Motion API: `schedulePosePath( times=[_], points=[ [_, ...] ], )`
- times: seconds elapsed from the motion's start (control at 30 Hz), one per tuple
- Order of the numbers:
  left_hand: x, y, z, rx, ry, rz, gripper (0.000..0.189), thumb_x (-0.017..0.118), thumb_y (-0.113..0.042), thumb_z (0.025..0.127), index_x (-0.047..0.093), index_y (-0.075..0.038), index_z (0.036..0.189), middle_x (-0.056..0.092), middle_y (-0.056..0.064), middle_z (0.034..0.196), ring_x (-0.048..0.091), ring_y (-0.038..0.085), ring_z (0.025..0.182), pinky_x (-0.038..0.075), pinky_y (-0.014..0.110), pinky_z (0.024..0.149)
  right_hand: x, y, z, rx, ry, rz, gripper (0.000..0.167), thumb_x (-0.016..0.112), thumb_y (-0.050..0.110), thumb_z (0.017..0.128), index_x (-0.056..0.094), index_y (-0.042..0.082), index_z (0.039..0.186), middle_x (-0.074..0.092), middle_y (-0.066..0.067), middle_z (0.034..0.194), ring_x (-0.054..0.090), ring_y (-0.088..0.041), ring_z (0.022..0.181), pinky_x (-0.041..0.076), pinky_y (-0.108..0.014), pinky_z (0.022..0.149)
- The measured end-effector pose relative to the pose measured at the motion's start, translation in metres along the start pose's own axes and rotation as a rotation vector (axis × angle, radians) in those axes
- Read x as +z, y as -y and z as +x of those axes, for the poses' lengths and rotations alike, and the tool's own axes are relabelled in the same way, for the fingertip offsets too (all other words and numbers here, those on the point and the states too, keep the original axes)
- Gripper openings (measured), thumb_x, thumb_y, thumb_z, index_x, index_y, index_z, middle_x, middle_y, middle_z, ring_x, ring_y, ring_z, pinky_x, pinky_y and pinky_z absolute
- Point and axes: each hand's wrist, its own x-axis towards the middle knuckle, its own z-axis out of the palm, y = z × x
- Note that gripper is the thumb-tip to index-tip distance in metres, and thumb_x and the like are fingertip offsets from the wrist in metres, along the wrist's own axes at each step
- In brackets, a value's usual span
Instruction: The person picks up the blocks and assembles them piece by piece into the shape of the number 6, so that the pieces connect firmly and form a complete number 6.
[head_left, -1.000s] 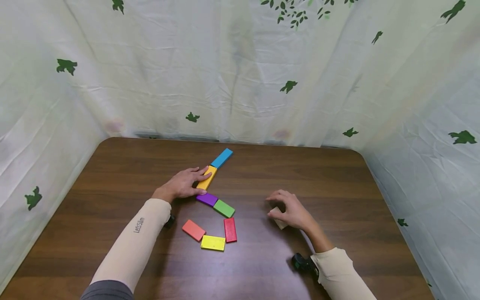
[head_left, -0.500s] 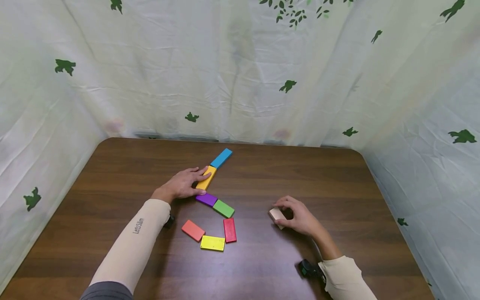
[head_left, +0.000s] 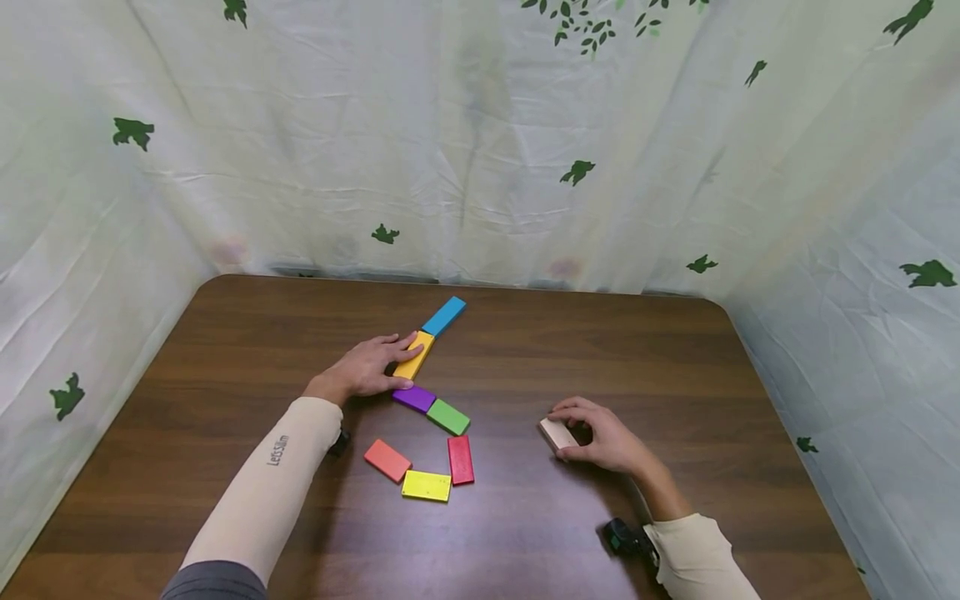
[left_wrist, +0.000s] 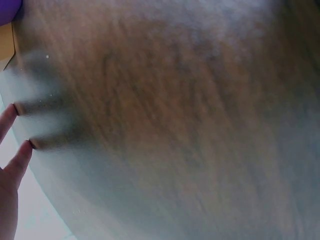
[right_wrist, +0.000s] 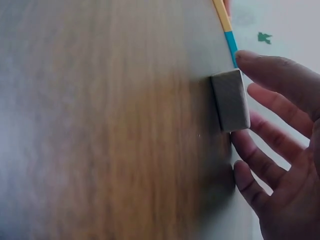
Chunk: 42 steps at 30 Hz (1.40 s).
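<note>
In the head view, my left hand (head_left: 366,365) rests on the orange block (head_left: 415,357), its fingers reaching onto the top. The left thumb lies at that block's near end, beside the purple block (head_left: 414,398). Two left fingertips touch the tabletop in the left wrist view. My right hand (head_left: 602,435) pinches a pale wooden block (head_left: 556,434) between thumb and fingers, low over the table. The right wrist view shows the wooden block's end face (right_wrist: 231,101), with the thumb at one corner and fingers at the opposite side.
A blue block (head_left: 444,316) continues the line beyond the orange one. Green (head_left: 448,417), red (head_left: 461,460), yellow (head_left: 426,486) and coral (head_left: 387,461) blocks curve round from the purple one. White curtains (head_left: 480,167) surround the brown table (head_left: 675,367).
My right hand has shifted right and slightly nearer, and its fingers now sit at the wooden block's sides, leaving more of the block showing. The left hand and coloured blocks stay put.
</note>
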Motion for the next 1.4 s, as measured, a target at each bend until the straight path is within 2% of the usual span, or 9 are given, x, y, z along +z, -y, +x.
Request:
schedulePosePath(
  times=[0.2, 0.4, 0.63, 1.0, 1.17, 1.3, 1.4],
  points=[
    [0.0, 0.0, 0.0, -0.007, 0.001, 0.0, 0.072, 0.06, -0.048, 0.09, 0.036, -0.013, 0.148, 0.023, 0.01, 0.158, 0.023, 0.043, 0.141, 0.022, 0.062, 0.109, -0.002, -0.003, -0.001, 0.008, 0.035, 0.006, 0.048, 0.083, 0.019, 0.076, 0.066, 0.007, 0.12, 0.06, -0.005, 0.122, 0.057, -0.015, 0.094, 0.047, -0.032, 0.081],
    [-0.002, -0.001, 0.001, -0.009, 0.0, -0.008, 0.071, 0.06, -0.047, 0.09, 0.035, -0.014, 0.148, 0.023, 0.009, 0.159, 0.023, 0.042, 0.141, 0.021, 0.061, 0.11, -0.002, -0.004, 0.0, -0.005, 0.032, 0.011, 0.049, 0.083, 0.018, 0.076, 0.065, 0.006, 0.12, 0.061, -0.006, 0.12, 0.058, -0.017, 0.092, 0.048, -0.033, 0.08],
    [-0.003, -0.001, 0.001, -0.023, 0.008, -0.013, 0.071, 0.06, -0.047, 0.09, 0.035, -0.014, 0.148, 0.022, 0.009, 0.159, 0.022, 0.042, 0.141, 0.021, 0.062, 0.109, -0.001, 0.0, 0.0, 0.038, 0.011, -0.02, 0.049, 0.083, 0.02, 0.076, 0.065, 0.007, 0.12, 0.06, -0.003, 0.111, 0.055, -0.017, 0.088, 0.045, -0.028, 0.073],
    [-0.001, 0.0, 0.0, -0.02, 0.013, -0.009, 0.072, 0.059, -0.049, 0.09, 0.035, -0.014, 0.149, 0.022, 0.01, 0.159, 0.022, 0.043, 0.142, 0.021, 0.062, 0.109, 0.005, 0.01, -0.004, 0.091, -0.04, -0.039, 0.049, 0.082, 0.012, 0.075, 0.065, 0.005, 0.121, 0.059, 0.003, 0.096, 0.052, -0.012, 0.079, 0.045, -0.025, 0.067],
    [-0.001, -0.001, -0.001, -0.026, 0.014, -0.01, 0.072, 0.059, -0.049, 0.09, 0.035, -0.015, 0.149, 0.021, 0.009, 0.159, 0.021, 0.042, 0.142, 0.02, 0.062, 0.11, 0.007, 0.016, -0.005, 0.128, -0.092, -0.056, 0.039, 0.081, 0.007, 0.072, 0.069, 0.003, 0.109, 0.061, 0.002, 0.088, 0.054, -0.011, 0.075, 0.046, -0.025, 0.065],
    [-0.001, -0.001, 0.0, -0.026, 0.014, -0.005, 0.072, 0.059, -0.049, 0.09, 0.035, -0.015, 0.149, 0.021, 0.009, 0.159, 0.021, 0.042, 0.142, 0.02, 0.062, 0.11, 0.009, 0.022, -0.006, 0.204, -0.12, -0.103, 0.025, 0.082, 0.011, 0.072, 0.072, 0.005, 0.094, 0.059, 0.003, 0.079, 0.054, -0.009, 0.07, 0.044, -0.024, 0.062],
    [-0.001, -0.001, 0.001, -0.026, 0.016, -0.002, 0.072, 0.059, -0.048, 0.09, 0.035, -0.015, 0.149, 0.021, 0.009, 0.159, 0.021, 0.042, 0.142, 0.021, 0.062, 0.11, 0.011, 0.026, -0.005, 0.269, -0.137, -0.13, 0.022, 0.082, 0.013, 0.071, 0.073, 0.007, 0.09, 0.059, 0.004, 0.076, 0.052, -0.007, 0.067, 0.044, -0.023, 0.061]
  ],
)
